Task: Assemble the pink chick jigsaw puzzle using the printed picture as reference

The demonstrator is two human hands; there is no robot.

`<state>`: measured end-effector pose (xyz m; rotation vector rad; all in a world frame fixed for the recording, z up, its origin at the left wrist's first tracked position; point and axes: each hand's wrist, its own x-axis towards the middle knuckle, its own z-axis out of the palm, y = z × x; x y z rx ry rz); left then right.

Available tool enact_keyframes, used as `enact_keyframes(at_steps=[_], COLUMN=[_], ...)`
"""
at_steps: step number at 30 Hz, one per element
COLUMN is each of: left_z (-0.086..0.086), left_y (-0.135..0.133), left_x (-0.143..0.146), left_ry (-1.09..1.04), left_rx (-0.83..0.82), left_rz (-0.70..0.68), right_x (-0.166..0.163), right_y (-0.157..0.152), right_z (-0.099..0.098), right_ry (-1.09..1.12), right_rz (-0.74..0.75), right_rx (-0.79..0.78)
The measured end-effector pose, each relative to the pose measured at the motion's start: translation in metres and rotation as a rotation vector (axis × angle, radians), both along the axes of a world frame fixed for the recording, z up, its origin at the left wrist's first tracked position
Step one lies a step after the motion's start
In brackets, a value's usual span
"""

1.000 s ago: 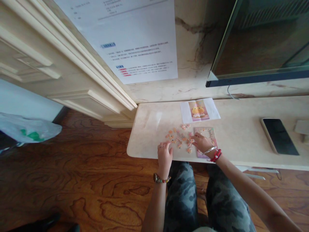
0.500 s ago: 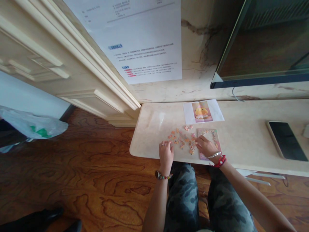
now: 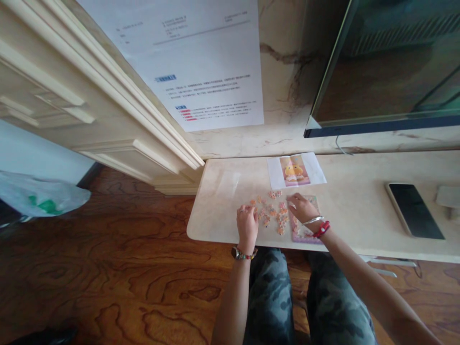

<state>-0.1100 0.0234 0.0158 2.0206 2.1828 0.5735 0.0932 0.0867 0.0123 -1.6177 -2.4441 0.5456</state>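
Observation:
Several small pink and orange puzzle pieces (image 3: pixel 273 213) lie scattered on a pale marble table (image 3: pixel 223 191). My left hand (image 3: pixel 247 224) rests at their left edge, fingers curled down onto the pieces. My right hand (image 3: pixel 302 207) lies over the top of a pink puzzle frame (image 3: pixel 305 234), fingertips pressed together at a piece beside the frame's upper left corner. A printed picture sheet (image 3: pixel 295 170) of a yellow cartoon figure lies just beyond the pieces.
A dark phone (image 3: pixel 413 211) lies face up on the table at the right. A glass-fronted cabinet (image 3: pixel 388 67) and a wall with a large printed notice (image 3: pixel 204 72) stand behind. Wooden floor and a plastic bag (image 3: pixel 39 199) are at the left. My knees are under the table's edge.
My right hand has slid a little up and left from the frame's middle to its upper left corner. My left hand stays at the pieces' left edge. The camera view shifted slightly.

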Motion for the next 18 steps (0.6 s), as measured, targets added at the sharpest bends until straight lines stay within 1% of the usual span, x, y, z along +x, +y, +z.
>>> enact_keyframes(at_steps=[4, 7, 10, 13, 18], left_z=[-0.001, -0.001, -0.002, -0.004, -0.006], left_y=[-0.006, -0.011, -0.014, -0.016, -0.021], left_x=[0.002, 0.001, -0.001, -0.003, -0.004], left_ry=[-0.020, -0.026, -0.021, -0.018, -0.044], left_rx=[-0.004, -0.006, -0.002, 0.010, 0.036], left_rz=[0.000, 0.009, 0.011, 0.012, 0.018], right_x=[-0.016, -0.025, -0.027, -0.022, -0.008], right_y=[0.028, 0.039, 0.039, 0.032, 0.022], right_z=[0.004, 0.002, -0.001, -0.002, -0.001], right_ry=[-0.076, -0.109, -0.116, -0.116, -0.019], right_rz=[0.043, 0.067, 0.061, 0.059, 0.003], right_rx=[0.003, -0.017, -0.015, 0.007, 0.140])
